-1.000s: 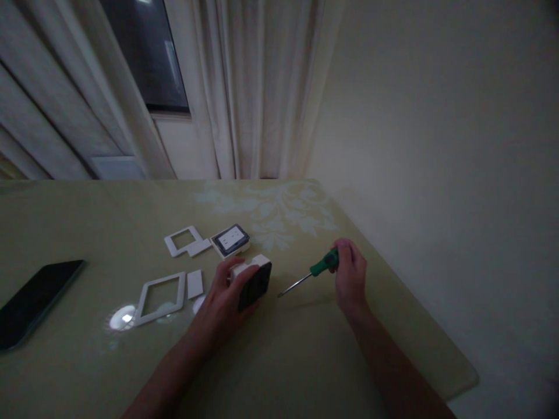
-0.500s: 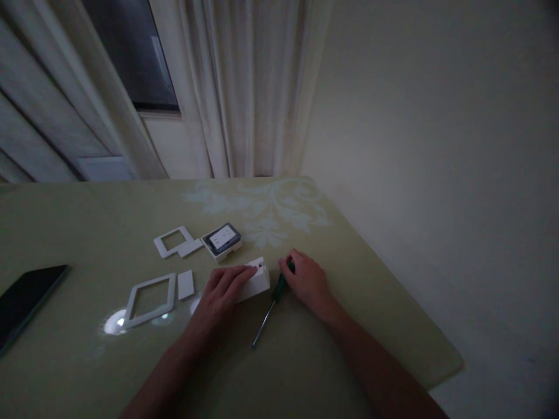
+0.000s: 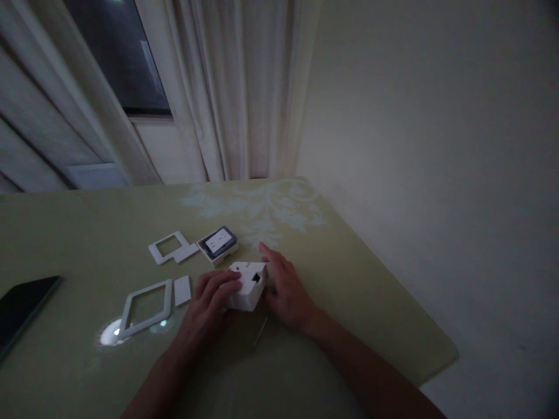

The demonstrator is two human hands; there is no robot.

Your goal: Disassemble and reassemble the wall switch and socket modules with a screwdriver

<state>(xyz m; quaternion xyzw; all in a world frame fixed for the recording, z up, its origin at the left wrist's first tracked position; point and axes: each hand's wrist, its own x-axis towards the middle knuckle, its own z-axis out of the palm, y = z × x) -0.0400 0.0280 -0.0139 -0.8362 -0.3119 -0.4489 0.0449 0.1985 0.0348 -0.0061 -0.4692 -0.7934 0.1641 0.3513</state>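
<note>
Head camera view: the green tabletop [image 3: 358, 308] carries a set of parts laid out apart from one another, probably so that each can be picked up singly.

- A dark smartphone [image 3: 21, 308] lies at the left edge, well apart from the rest.
- A large white frame [image 3: 151, 287] lies flat left of centre, with a small white cover plate [image 3: 182, 290] just beside its right side.
- Both hands hold a white housing [image 3: 248, 288] near the centre of the tabletop, its face with a dark cut-out turned upward.
- The left hand [image 3: 205, 311] is closed over the housing's near-left side.
- The right hand [image 3: 286, 294] rests against its right side, fingers loosely extended and gripping nothing. This two-sided hold appears to steady the housing.
- A socket module [image 3: 217, 242] and a small white frame [image 3: 165, 238] lie toward the far edge.
- A screwdriver shaft [image 3: 261, 331] projects toward the near edge from under the right hand. Its handle is hidden.
</note>
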